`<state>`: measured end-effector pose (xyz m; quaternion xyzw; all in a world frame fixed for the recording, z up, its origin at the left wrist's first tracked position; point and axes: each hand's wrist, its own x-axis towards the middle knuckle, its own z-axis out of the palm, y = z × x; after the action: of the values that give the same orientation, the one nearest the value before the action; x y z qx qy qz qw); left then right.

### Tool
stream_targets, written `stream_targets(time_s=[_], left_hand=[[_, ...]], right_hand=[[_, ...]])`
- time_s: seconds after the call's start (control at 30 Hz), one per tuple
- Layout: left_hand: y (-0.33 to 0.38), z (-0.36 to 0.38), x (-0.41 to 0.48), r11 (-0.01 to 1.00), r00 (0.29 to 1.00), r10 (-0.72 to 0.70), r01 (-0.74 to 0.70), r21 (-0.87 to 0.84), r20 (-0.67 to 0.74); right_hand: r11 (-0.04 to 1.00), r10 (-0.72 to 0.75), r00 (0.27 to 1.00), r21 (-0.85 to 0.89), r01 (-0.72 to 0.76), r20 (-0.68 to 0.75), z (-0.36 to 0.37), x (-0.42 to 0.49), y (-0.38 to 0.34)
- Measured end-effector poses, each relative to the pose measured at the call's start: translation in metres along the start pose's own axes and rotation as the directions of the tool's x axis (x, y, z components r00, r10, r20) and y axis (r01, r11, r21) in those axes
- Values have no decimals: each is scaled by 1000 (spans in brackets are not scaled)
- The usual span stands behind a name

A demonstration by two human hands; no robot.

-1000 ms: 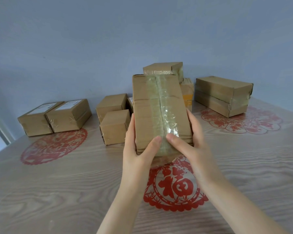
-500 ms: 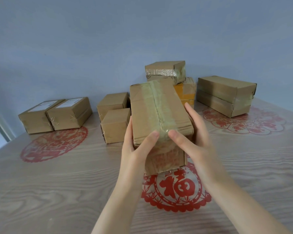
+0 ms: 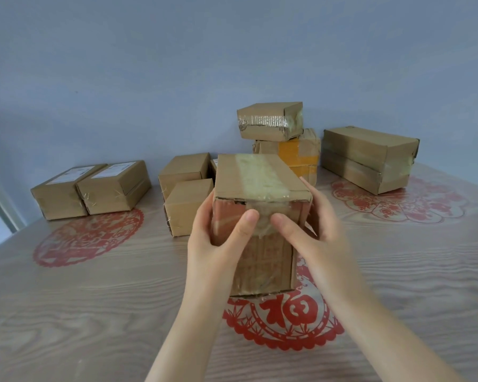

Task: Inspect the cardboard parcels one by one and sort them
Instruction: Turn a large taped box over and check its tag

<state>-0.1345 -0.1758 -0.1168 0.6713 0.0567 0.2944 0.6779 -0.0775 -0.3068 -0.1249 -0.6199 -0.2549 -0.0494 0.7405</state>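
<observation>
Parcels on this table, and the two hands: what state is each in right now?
Held parcel: taped shut, gripped at both sides.
Left hand: grips it, thumb on near face.
Right hand: same, opposite side.
Two labelled parcels: sealed, side by side, labels up.
Two small parcels: closed, one behind the other.
Top parcel: stacked on the orange-taped parcel.
Long parcel: taped, lying flat.

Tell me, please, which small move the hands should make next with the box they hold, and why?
Probably tip the box away to show its underside. The left hand and right hand grip its sides, thumbs on the taped near end; only the top and this end are visible, the other faces hidden.
</observation>
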Motion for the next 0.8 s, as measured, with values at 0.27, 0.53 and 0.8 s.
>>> stream_targets(time_s=[0.27, 0.53, 0.8], left_hand=[[-4, -1, 2, 998, 998, -37, 35, 42, 41], [-6, -1, 3, 998, 991, -64, 61, 29, 114], [-14, 1, 5, 989, 985, -141, 145, -38, 98]], right_hand=[[981, -82, 997, -175, 83, 12, -7, 2, -2], [989, -58, 998, -137, 55, -21, -7, 3, 3], [985, -98, 993, -146, 88, -64, -4, 3, 4]])
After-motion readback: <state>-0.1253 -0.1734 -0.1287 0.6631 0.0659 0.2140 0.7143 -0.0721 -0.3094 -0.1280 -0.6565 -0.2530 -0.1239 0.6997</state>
